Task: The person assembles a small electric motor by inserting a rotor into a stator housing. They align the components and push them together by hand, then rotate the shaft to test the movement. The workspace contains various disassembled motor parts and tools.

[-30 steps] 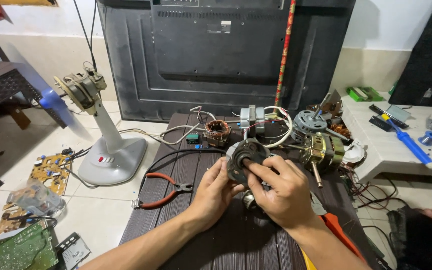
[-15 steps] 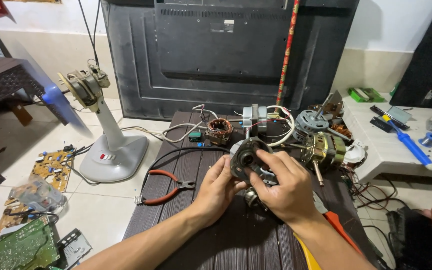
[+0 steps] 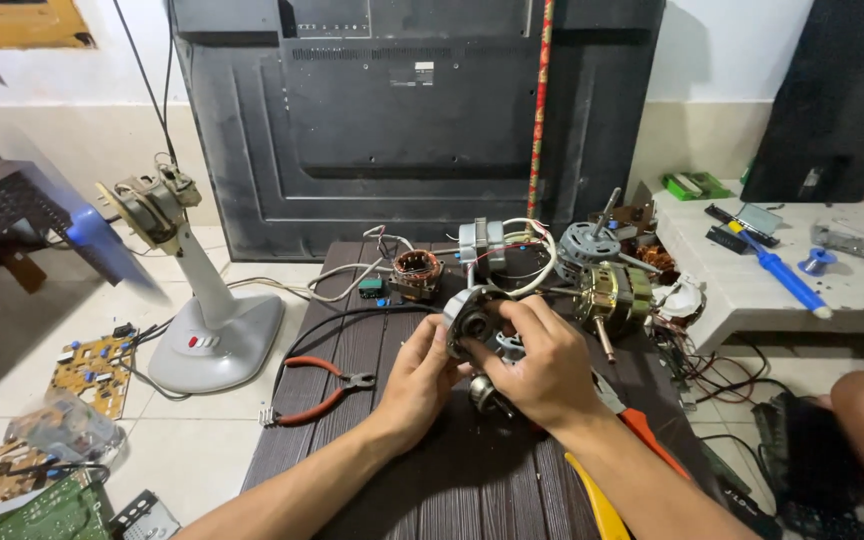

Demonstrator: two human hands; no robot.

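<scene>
Grey motor housing (image 3: 474, 318) gripped by left hand (image 3: 420, 375) and right hand (image 3: 542, 362); one red pliers (image 3: 320, 390) beside.

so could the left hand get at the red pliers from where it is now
Probably yes. The red pliers lie in the open on the dark table, just left of the left hand, with nothing between them. But that hand is busy steadying the motor housing, so it would have to let go first.

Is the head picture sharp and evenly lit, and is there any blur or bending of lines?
Head view: sharp and evenly lit around the left hand, right hand and motor housing; soft shadows only; the fan stand leans and edges bow slightly, as from a wide lens; no strong glare.
</scene>
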